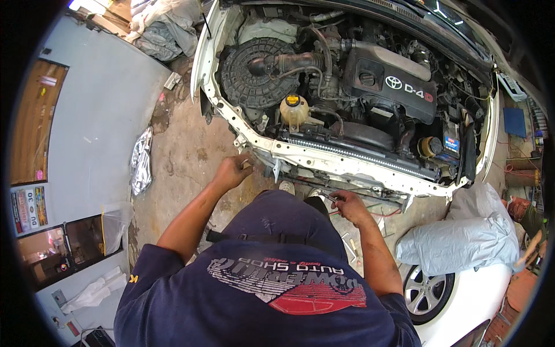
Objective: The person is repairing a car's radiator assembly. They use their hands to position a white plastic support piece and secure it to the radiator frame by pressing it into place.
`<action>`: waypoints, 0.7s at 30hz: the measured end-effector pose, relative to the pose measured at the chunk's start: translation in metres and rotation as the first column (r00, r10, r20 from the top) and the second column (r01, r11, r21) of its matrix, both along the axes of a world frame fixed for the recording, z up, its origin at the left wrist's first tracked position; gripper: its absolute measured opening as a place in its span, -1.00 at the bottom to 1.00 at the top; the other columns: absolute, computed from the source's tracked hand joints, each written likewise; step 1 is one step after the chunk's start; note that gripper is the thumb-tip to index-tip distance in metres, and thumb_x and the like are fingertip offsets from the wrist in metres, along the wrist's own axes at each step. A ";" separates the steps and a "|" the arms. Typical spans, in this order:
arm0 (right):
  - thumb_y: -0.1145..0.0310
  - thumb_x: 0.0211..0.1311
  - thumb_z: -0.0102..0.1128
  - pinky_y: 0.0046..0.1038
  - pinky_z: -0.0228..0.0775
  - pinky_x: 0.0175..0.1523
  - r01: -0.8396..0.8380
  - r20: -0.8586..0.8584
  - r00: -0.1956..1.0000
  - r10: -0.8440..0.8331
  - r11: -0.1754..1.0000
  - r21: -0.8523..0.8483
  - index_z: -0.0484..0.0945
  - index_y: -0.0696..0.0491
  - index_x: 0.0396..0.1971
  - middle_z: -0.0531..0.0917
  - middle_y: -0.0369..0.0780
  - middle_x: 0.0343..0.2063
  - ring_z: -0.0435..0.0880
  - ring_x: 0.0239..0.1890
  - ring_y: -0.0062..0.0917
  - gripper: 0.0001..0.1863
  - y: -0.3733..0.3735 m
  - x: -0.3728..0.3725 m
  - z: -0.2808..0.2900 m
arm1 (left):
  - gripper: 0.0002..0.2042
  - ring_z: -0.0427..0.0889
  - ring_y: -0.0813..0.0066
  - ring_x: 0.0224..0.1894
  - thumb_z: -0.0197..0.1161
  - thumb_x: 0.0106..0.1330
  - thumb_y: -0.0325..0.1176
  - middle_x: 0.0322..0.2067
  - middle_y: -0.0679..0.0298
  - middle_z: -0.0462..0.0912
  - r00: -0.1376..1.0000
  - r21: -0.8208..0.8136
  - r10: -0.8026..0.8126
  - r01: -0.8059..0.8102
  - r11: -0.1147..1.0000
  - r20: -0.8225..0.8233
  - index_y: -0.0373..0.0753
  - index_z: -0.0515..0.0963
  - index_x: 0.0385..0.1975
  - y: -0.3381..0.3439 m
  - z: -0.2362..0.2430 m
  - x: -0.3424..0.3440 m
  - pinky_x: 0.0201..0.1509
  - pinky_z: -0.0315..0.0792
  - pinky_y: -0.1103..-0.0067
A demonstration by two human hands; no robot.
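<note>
In front of me is the open engine bay of a cream car, its bumper off and its front crossmember bare. My left hand is beside the left end of that crossmember, fingers curled together; whatever they pinch is too small to make out. My right hand is closed on a slim metal tool, low before the crossmember. Its exact kind does not show. Behind the crossmember are the radiator, a coolant reservoir with a yellow-and-black cap, and a dark engine cover.
A round black air filter housing fills the bay's left corner; a battery sits at the right. Loose tools lie by my legs. A grey sheet drapes a white car at right. Crumpled silver foil lies left.
</note>
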State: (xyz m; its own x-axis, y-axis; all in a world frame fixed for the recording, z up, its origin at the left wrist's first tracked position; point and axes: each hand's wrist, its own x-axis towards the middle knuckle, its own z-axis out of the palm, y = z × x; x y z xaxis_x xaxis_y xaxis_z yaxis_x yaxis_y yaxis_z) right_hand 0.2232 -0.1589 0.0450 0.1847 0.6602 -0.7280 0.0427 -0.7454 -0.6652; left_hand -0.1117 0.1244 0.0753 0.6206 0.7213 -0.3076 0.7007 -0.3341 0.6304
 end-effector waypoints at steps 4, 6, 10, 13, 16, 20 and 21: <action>0.53 0.33 0.13 -0.45 0.54 -0.34 0.017 -0.134 0.991 -0.015 1.000 0.016 0.70 0.12 0.07 0.78 -0.22 -0.30 0.62 -0.43 -0.61 -0.65 0.005 0.009 -0.017 | -0.73 0.52 0.38 -0.60 0.48 0.33 -0.20 -0.63 0.13 0.59 0.998 0.024 -0.042 0.041 0.999 0.048 -0.22 0.74 -0.09 -0.007 0.006 -0.001 -0.39 0.44 0.37; 0.53 0.36 0.13 -0.52 0.50 -0.34 0.094 -0.167 0.982 -0.087 0.995 0.034 0.68 0.13 0.13 0.79 -0.25 -0.29 0.58 -0.45 -0.65 -0.63 0.013 -0.001 -0.008 | -0.72 0.59 0.33 -0.55 0.48 0.34 -0.21 -0.57 0.10 0.65 0.999 -0.043 -0.033 0.033 0.999 -0.010 -0.21 0.74 -0.07 -0.006 0.009 -0.001 -0.35 0.48 0.37; 0.50 0.38 0.20 -0.48 0.54 -0.22 0.228 -0.193 0.958 -0.210 0.971 0.076 0.69 0.14 0.16 0.80 -0.23 -0.26 0.62 -0.41 -0.58 -0.62 0.049 -0.030 0.010 | -0.71 0.75 0.17 -0.36 0.46 0.36 -0.22 -0.35 0.00 0.78 0.980 0.050 -0.194 0.192 0.980 0.037 -0.21 0.74 -0.02 0.033 0.010 0.017 -0.20 0.58 0.32; 0.47 0.38 0.22 -0.56 0.32 -0.44 0.290 -0.050 0.957 -0.286 0.934 0.209 0.75 0.13 0.05 0.76 -0.30 -0.39 0.46 -0.54 -0.71 -0.70 0.088 -0.063 -0.007 | -0.70 0.80 0.02 -0.17 0.44 0.37 -0.23 -0.18 -0.04 0.81 0.929 0.060 -0.368 0.365 0.929 0.039 -0.21 0.74 0.02 0.077 -0.008 0.038 -0.06 0.62 0.27; 0.45 0.34 0.29 -0.39 0.55 0.02 0.338 -0.003 0.940 -0.341 0.930 0.147 0.80 0.13 -0.02 0.84 -0.14 -0.24 0.75 -0.17 -0.46 -0.73 0.135 -0.087 -0.020 | -0.66 0.78 -0.04 -0.06 0.40 0.40 -0.19 -0.05 -0.03 0.79 0.819 0.103 -0.573 0.568 0.816 0.028 -0.17 0.73 0.10 0.109 -0.027 0.053 0.06 0.63 0.22; 0.43 0.33 0.32 -0.38 0.55 -0.09 0.449 0.087 0.878 -0.471 0.873 0.188 0.81 0.11 -0.02 0.82 -0.18 -0.32 0.71 -0.29 -0.46 -0.73 0.165 -0.107 -0.052 | -0.58 0.77 -0.02 -0.01 0.36 0.39 -0.22 -0.02 -0.01 0.78 0.569 0.139 -0.822 0.816 0.561 -0.023 -0.06 0.66 0.24 0.136 -0.051 0.069 0.12 0.63 0.21; 0.42 0.34 0.32 -0.38 0.54 -0.14 0.486 0.108 0.854 -0.508 0.855 0.181 0.81 0.11 -0.02 0.80 -0.19 -0.35 0.69 -0.33 -0.48 -0.73 0.176 -0.103 -0.050 | -0.57 0.77 -0.01 0.00 0.37 0.37 -0.23 -0.01 0.00 0.78 0.528 0.118 -0.849 0.845 0.522 -0.025 -0.06 0.66 0.25 0.143 -0.043 0.081 0.12 0.63 0.21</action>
